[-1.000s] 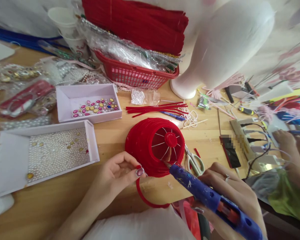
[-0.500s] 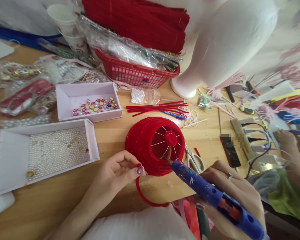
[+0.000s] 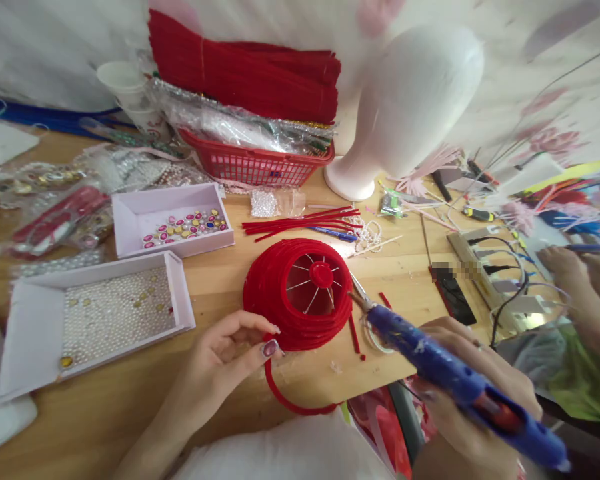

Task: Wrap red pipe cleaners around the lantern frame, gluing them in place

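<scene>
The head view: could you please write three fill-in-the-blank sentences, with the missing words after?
The left hand holds a thin strip coloured ____.
The tool in the right hand is mainly ____ in colour.
In the picture, the mannequin head stands to the ____ of the basket.
Missing words: red; blue; right.

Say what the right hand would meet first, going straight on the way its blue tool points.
Likely the red wound frame: the tip of the blue tool in the right hand aims at its right edge. Depth is unclear, so they may be touching.
</scene>
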Tool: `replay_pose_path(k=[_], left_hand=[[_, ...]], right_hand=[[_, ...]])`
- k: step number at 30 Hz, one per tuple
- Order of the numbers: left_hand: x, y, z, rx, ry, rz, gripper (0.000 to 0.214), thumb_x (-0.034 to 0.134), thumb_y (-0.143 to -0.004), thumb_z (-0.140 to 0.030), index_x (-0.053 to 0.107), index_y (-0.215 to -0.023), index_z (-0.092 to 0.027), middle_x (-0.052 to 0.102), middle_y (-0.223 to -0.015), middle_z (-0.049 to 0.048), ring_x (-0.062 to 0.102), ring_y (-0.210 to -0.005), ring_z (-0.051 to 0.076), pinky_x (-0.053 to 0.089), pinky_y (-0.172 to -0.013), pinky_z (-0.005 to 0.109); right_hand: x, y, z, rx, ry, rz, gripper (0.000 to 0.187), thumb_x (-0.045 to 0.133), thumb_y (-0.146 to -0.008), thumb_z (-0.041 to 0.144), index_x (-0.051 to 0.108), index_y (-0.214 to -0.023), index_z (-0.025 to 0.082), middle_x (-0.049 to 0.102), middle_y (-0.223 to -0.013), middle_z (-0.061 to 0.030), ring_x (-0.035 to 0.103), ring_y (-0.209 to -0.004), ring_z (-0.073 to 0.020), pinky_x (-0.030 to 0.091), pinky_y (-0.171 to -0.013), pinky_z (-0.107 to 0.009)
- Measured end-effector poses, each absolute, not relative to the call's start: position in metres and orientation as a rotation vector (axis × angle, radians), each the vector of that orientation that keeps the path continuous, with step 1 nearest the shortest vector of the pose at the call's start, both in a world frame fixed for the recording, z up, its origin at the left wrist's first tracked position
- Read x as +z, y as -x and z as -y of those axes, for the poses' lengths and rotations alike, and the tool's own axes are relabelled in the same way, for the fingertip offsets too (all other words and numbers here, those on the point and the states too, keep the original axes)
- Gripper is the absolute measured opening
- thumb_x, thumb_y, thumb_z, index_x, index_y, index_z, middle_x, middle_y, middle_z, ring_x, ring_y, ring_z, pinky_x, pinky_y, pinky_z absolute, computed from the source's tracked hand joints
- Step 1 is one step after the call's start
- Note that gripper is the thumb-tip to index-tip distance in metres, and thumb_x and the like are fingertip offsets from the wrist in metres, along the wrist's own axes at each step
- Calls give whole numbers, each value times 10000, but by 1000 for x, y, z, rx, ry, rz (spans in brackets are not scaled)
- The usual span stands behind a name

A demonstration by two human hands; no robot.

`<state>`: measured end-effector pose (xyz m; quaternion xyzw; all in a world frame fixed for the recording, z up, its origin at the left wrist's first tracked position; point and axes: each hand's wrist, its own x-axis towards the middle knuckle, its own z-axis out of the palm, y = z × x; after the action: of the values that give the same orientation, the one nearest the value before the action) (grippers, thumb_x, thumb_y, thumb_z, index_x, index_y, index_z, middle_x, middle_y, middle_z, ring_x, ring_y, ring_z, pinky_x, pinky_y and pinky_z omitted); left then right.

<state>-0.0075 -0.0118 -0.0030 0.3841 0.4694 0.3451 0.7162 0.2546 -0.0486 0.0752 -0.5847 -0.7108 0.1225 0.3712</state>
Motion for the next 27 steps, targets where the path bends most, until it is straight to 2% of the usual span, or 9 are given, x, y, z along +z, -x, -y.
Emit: replay_pose_path(k=[5,9,12,15,19,21,22,25,27], left_hand=[[-6,4,21,777,-900,-1011,246,764,-804,-462,686,-849,-233,745,-720,7,707,-715,157,567,-713,247],[2,-7,31,843,-872,-1122,283,793,-766,-494,685,-837,-242,735,-723,-15,690,-690,130,549,-662,202],[11,-15,41,890,-858,-1170,300,809,-746,-508,696,-848,-250,723,-703,-31,688,-689,120,550,-659,183],[14,-21,49,944,-862,-1191,300,808,-748,-517,705,-832,-248,724,-708,-29,680,-669,120,547,-599,178],[15,-26,53,977,-883,-1128,296,822,-742,-503,709,-777,-231,728,-692,-19,648,-589,114,542,-550,196],[18,-31,54,973,-865,-1062,281,836,-731,-486,713,-767,-237,730,-678,-21,634,-551,111,538,-530,206],[20,-34,54,974,-855,-1020,268,844,-725,-475,717,-762,-243,732,-675,-21,635,-544,114,532,-514,209],[28,-44,54,1005,-860,-893,226,866,-704,-445,738,-746,-264,737,-683,-18,640,-526,121,518,-468,214],[32,-47,54,1032,-893,-879,195,858,-717,-439,752,-748,-277,746,-707,-20,621,-480,107,512,-443,213]], right_hand=[[40,-296,36,246,1880,1139,364,696,-830,528,702,-882,168,723,-823,-88,663,-670,-210,479,-499,-292],[2,-333,7,293,2019,940,433,632,-894,561,686,-889,131,686,-733,-50,609,-546,-145,450,-439,-252],[-21,-351,-4,340,2066,887,337,613,-955,464,657,-979,131,674,-821,-14,623,-627,-109,529,-564,-253],[-27,-361,2,325,2059,901,277,632,-954,402,648,-1046,141,675,-951,-29,654,-789,-139,570,-719,-321],[-3,-350,39,96,2018,840,585,823,-741,465,619,-1138,87,628,-1049,-139,614,-952,-272,513,-856,-481],[16,-324,63,-19,1936,823,654,715,-821,546,543,-1283,115,575,-1181,-177,585,-1029,-290,477,-910,-505],[24,-306,73,-7,1875,871,607,639,-865,587,540,-1287,162,587,-1167,-147,601,-993,-263,492,-893,-471],[37,-247,91,567,1507,1331,519,580,-945,496,476,-1385,241,611,-1202,-113,606,-1063,-225,505,-929,-395],[38,-221,92,1061,1288,1481,459,523,-987,497,457,-1376,261,650,-1081,-72,631,-952,-181,536,-827,-325]])
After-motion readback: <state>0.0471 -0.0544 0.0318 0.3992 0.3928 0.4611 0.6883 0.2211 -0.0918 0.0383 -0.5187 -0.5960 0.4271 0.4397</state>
